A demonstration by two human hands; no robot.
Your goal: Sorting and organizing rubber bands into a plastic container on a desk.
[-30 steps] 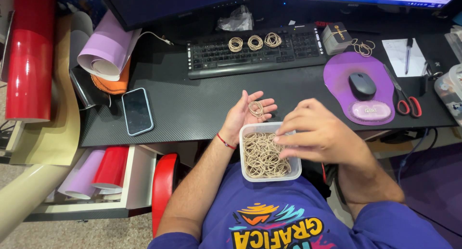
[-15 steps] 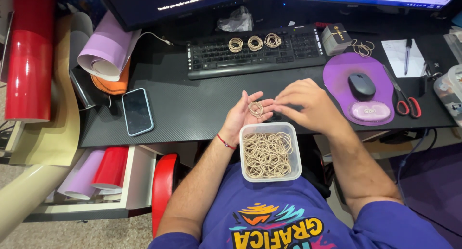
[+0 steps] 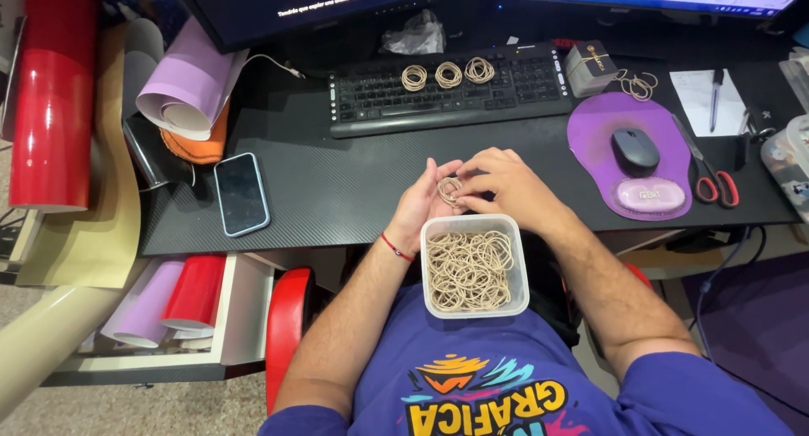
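Three bundles of rubber bands lay in a row on the keyboard. A fourth, looser bunch of bands lay on the desk beside a small box. One clear plastic tub rested in the person's lap at the desk edge and was filled with loose rubber bands; their number could not be counted.

The left hand was held palm up over the desk edge, fingers half curled, with a small coil of rubber bands lying on its fingers. The right hand was partly closed, its fingertips pinched on the same coil, so both hands touched it. The coil sat just above the far rim of the tub.

One phone lay face up on the desk to the left, well apart from the hands. One mouse sat on one purple mouse pad to the right. One pair of red-handled scissors lay just beside the pad. One pen lay on a sheet of paper.
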